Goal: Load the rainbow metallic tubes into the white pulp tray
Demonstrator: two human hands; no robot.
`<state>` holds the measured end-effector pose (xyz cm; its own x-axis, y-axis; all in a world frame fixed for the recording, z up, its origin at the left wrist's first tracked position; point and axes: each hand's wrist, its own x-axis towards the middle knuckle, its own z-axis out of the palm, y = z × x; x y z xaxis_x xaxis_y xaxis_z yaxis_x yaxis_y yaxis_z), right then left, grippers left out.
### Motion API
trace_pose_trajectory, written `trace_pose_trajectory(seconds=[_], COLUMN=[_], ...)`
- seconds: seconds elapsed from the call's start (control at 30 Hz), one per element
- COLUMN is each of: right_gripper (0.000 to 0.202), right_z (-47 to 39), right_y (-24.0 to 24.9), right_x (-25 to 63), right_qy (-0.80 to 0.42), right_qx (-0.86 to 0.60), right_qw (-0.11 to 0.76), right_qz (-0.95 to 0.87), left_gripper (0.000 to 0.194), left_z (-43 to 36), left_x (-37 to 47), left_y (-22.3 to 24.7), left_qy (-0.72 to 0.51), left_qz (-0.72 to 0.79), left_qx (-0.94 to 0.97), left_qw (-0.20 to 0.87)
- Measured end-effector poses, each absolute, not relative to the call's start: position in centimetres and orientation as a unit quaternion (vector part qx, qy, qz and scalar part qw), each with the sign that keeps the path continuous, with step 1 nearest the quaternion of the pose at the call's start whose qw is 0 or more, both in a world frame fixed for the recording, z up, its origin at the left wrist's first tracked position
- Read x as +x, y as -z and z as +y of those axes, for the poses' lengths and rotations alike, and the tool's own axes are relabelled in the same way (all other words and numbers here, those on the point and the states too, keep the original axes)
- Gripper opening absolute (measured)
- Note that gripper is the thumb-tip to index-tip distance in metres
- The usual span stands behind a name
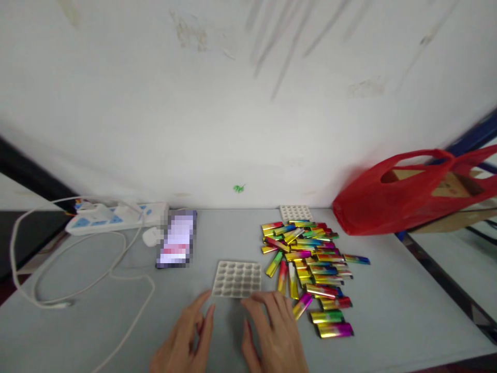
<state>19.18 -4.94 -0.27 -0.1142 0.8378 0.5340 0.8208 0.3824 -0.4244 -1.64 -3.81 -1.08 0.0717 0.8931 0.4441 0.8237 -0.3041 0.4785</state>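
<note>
Grey bench w/ white wall behind. Dimpled tray at 12 o'clock of both hands: looks light, stiff plastic; grip edges. Left hand & right hand spread, holding nothing, fingertips near tray. Lighters at 2 o'clock.

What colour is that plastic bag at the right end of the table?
The plastic bag is bright red, with cardboard showing through its handles; the head view shows it clearly.

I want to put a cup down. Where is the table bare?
Bare: the near right corner, beyond the lighters; also between the cable and the left hand. Crowded: around the tray, phone and right hand.
</note>
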Motion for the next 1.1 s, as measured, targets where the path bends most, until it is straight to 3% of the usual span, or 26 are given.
trace_pose_trajectory(seconds=[0.17,0.37,0.7,0.97,1.1], right_gripper=[0.05,0.015,0.019,0.03,0.03], right_z=[-3.5,-3.7,-4.8,-6.5,-6.8], right_y=[0.4,2.3,2.1,1.0,0.4], right_x=[17.7,18.3,20.0,23.8,26.5], right_qy=[0.023,0.061,0.011,0.002,0.025], right_qx=[-0.537,-0.522,-0.489,-0.505,-0.529], right_qw=[0.324,0.322,0.337,0.34,0.349], right_qz=[-0.779,-0.788,-0.805,-0.793,-0.773], left_gripper=[0.034,0.035,0.072,0.05,0.062], left_z=[-3.1,-4.1,-2.9,-2.1,-2.0], left_x=[-1.8,-3.2,-2.2,-2.3,-0.8], left_y=[1.2,3.3,2.4,3.2,2.5], left_qy=[-0.36,-0.321,-0.28,-0.308,-0.291], left_qz=[0.556,0.563,0.471,0.509,0.585], left_qx=[0.748,0.759,0.83,0.798,0.756], left_qw=[0.054,0.062,0.107,0.091,0.026])
